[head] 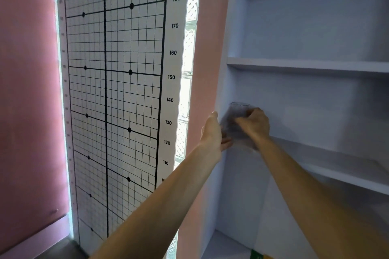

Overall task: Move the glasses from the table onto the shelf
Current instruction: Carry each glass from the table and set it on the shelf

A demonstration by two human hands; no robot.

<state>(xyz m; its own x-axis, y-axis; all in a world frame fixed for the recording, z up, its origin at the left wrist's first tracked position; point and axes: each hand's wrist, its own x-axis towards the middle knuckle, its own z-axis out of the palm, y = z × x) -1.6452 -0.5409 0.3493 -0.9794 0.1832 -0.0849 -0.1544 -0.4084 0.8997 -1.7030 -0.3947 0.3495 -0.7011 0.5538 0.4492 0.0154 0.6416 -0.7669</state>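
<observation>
Gripping clear round glass | left hand, right hand | pale flat shelf

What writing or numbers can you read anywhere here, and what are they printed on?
All on the white strip beside the grid chart:
"190"
"180"
"170"
"160"
"150"
"140"
"130"
"120"
"110"
One more number below "110" is cut off by the left arm.
Tiny marks down the chart's left edge: too blurred to read.
Green item at bottom: nothing legible.
</observation>
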